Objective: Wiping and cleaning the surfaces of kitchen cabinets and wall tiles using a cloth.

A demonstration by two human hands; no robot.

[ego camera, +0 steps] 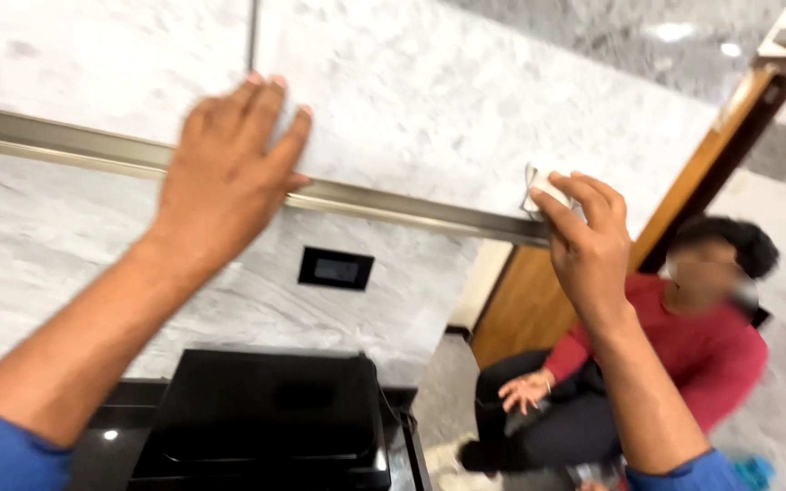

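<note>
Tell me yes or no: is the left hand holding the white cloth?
No, the left hand lies flat on the marble wall; the right hand holds the white cloth.

A small white cloth [546,188], crumpled and partly hidden, was pinched in the fingers [584,195] of the right hand [589,245] against the metal strip [384,205] on the grey marble wall [466,100], while the left hand [225,173] lay flat, spread across that strip.

The grey-white marble wall [466,100] is looking polished and smooth, crossed by a brushed metal strip [393,205]. The black box-shaped appliance [270,409] is showing a glossy finish. The small white wad [546,186] is perhaps soft cloth.
</note>
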